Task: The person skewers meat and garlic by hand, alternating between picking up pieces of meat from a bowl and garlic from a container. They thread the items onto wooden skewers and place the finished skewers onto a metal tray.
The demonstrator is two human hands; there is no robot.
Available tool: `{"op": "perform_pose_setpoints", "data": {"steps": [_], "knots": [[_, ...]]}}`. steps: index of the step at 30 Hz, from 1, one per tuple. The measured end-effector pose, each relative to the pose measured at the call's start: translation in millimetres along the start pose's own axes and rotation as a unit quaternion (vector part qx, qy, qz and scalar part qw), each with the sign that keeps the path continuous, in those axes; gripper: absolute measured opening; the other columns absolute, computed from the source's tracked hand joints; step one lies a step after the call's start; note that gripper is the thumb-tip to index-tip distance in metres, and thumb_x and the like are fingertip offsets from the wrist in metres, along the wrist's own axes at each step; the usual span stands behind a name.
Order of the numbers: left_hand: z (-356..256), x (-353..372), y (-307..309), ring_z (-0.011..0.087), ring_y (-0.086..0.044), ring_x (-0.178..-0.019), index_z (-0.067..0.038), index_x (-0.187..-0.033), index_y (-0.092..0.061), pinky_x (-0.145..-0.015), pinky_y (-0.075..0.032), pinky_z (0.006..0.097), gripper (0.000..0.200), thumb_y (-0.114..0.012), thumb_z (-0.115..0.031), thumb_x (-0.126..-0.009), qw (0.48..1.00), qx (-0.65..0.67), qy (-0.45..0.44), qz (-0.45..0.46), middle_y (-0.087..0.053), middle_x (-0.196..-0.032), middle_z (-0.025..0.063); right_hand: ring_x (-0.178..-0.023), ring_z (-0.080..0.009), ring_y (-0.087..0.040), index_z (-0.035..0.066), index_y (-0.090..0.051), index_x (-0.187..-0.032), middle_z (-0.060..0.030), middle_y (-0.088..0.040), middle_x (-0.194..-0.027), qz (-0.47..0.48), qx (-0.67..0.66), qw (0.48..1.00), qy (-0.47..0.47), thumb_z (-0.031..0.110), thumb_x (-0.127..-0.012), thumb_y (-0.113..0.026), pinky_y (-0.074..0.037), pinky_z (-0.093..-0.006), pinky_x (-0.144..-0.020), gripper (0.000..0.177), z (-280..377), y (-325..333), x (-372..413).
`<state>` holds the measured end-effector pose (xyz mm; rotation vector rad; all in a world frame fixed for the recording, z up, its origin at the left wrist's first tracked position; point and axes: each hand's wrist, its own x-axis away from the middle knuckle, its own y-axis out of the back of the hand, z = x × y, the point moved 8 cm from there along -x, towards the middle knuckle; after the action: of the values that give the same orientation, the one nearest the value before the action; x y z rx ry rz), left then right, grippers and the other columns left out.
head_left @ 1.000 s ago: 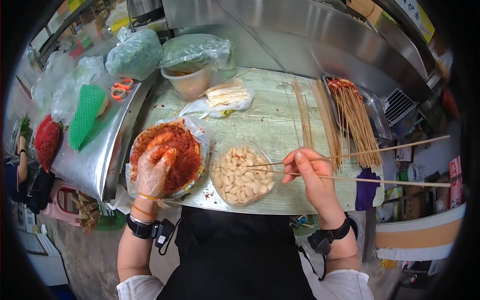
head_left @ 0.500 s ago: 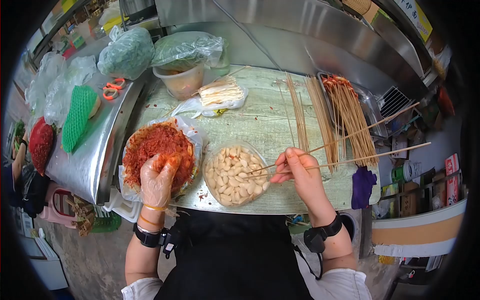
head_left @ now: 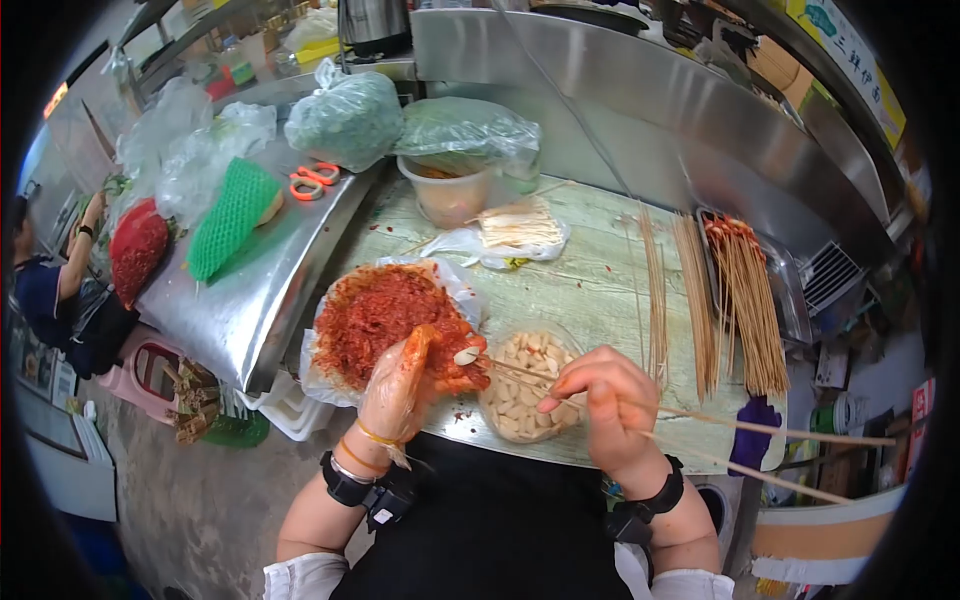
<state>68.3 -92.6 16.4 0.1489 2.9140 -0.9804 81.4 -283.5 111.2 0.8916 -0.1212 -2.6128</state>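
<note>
Now, seen from the head camera, the left hand (head_left: 400, 385) wears a plastic glove smeared with red. It pinches a white piece (head_left: 466, 355) just above the bowl of white pieces (head_left: 525, 405). The right hand (head_left: 600, 400) is closed around two bamboo skewers (head_left: 800, 428). Their tips reach the white piece, touching or nearly, I cannot tell which. The bowl of red paste (head_left: 375, 310) sits beside them on the desk (head_left: 590, 280). It looks like the white piece is being poked on. That push calls for steady skewers, aimed at the middle and away from the fingers.
</note>
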Motion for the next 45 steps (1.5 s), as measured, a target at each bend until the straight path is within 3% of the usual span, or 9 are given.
{"op": "perform_pose_setpoints", "data": {"steps": [2, 8, 13, 15, 17, 29, 32, 38, 45], "knots": [[-0.9, 2.2, 0.7, 0.0269, -0.061, -0.099, 0.004, -0.122, -0.048, -0.085, -0.051, 0.0441, 0.047, -0.042, -0.036, -0.097, 1.000, -0.016, -0.006, 0.002, -0.055, -0.120, 0.0226, -0.067, -0.0194, -0.062, 0.001, -0.058, -0.083, -0.0114, -0.059, -0.078, 0.050, 0.048, 0.997, 0.030, 0.021, -0.097, -0.042, -0.048, -0.0291, -0.064, 0.029, 3.5, -13.5, -1.9], [5.5, 2.7, 10.0, 0.0232, -0.062, -0.094, 0.006, -0.120, -0.050, -0.081, -0.053, 0.0345, 0.035, -0.053, -0.016, -0.093, 0.995, -0.052, 0.036, -0.076, -0.058, -0.114, 0.0183, -0.068, -0.0201, -0.060, 0.000, -0.059, -0.088, -0.0128, -0.061, -0.080, 0.112, 0.105, 0.985, 0.075, 0.015, -0.094, -0.045, -0.048, -0.0293, -0.064, 0.021, 7.3, -31.4, -4.1], [4.9, 0.3, 16.8, 0.0233, -0.061, -0.096, 0.006, -0.119, -0.051, -0.083, -0.052, 0.0363, 0.035, -0.055, -0.015, -0.092, 0.994, -0.015, 0.023, -0.110, -0.059, -0.111, 0.0147, -0.067, -0.0196, -0.061, 0.000, -0.059, -0.089, -0.0119, -0.059, -0.080, 0.050, 0.074, 0.995, 0.043, 0.019, -0.096, -0.042, -0.048, -0.0298, -0.065, 0.026, 8.2, -16.0, -1.9], [1.4, -2.6, 13.4, 0.0256, -0.059, -0.101, 0.006, -0.119, -0.051, -0.088, -0.050, 0.0419, 0.036, -0.056, -0.017, -0.092, 0.986, 0.141, -0.022, -0.085, -0.058, -0.113, 0.0152, -0.067, -0.0192, -0.062, 0.000, -0.059, -0.088, -0.0119, -0.058, -0.080, 0.017, 0.055, 0.998, 0.026, 0.021, -0.097, -0.041, -0.048, -0.0299, -0.065, 0.029, 5.5, -10.2, 0.8], [1.0, -3.7, 12.9, 0.0264, -0.058, -0.103, 0.005, -0.119, -0.050, -0.089, -0.049, 0.0440, 0.036, -0.057, -0.017, -0.091, 0.984, 0.154, -0.030, -0.084, -0.057, -0.114, 0.0158, -0.068, -0.0189, -0.063, 0.000, -0.058, -0.087, -0.0121, -0.056, -0.083, -0.001, 0.005, 0.999, -0.050, 0.024, -0.098, -0.039, -0.049, -0.0301, -0.066, 0.033, -10.3, -9.8, 5.8], [8.0, -6.4, 4.4, 0.0245, -0.056, -0.104, 0.002, -0.116, -0.051, -0.094, -0.046, 0.0446, 0.032, -0.060, -0.013, -0.089, 0.975, 0.200, -0.049, -0.085, -0.056, -0.112, 0.0144, -0.073, -0.0213, -0.059, 0.001, -0.058, -0.090, -0.0098, -0.064, -0.080, -0.009, 0.036, 0.998, 0.048, 0.011, -0.093, -0.045, -0.048, -0.0310, -0.070, 0.017, -7.8, -21.1, 11.5], [9.7, -6.7, 5.3, 0.0236, -0.055, -0.104, 0.001, -0.117, -0.051, -0.095, -0.045, 0.0440, 0.034, -0.061, -0.014, -0.088, 0.972, 0.214, -0.058, -0.075, -0.055, -0.111, 0.0135, -0.070, -0.0184, -0.061, 0.002, -0.058, -0.086, -0.0124, -0.059, -0.082, -0.003, 0.071, 0.994, 0.078, 0.022, -0.098, -0.039, -0.047, -0.0294, -0.069, 0.030, -1.8, -23.2, 10.2], [7.0, -5.3, 1.3, 0.0231, -0.054, -0.104, 0.000, -0.117, -0.051, -0.096, -0.044, 0.0442, 0.034, -0.061, -0.017, -0.089, 0.967, 0.226, -0.070, -0.091, -0.055, -0.109, 0.0121, -0.073, -0.0195, -0.061, 0.001, -0.059, -0.088, -0.0133, -0.061, -0.083, 0.008, 0.086, 0.989, 0.116, 0.021, -0.097, -0.041, -0.049, -0.0302, -0.068, 0.028, 1.1, -31.1, 14.2], [7.1, -5.0, 1.2, 0.0226, -0.054, -0.106, -0.006, -0.116, -0.051, -0.094, -0.045, 0.0471, 0.029, -0.058, -0.018, -0.091, 0.971, 0.213, -0.056, -0.098, -0.057, -0.111, 0.0072, -0.073, -0.0204, -0.060, 0.001, -0.059, -0.087, -0.0125, -0.061, -0.083, 0.012, 0.079, 0.993, 0.089, 0.022, -0.097, -0.040, -0.049, -0.0309, -0.068, 0.030, 1.4, -28.7, 13.9]]}}
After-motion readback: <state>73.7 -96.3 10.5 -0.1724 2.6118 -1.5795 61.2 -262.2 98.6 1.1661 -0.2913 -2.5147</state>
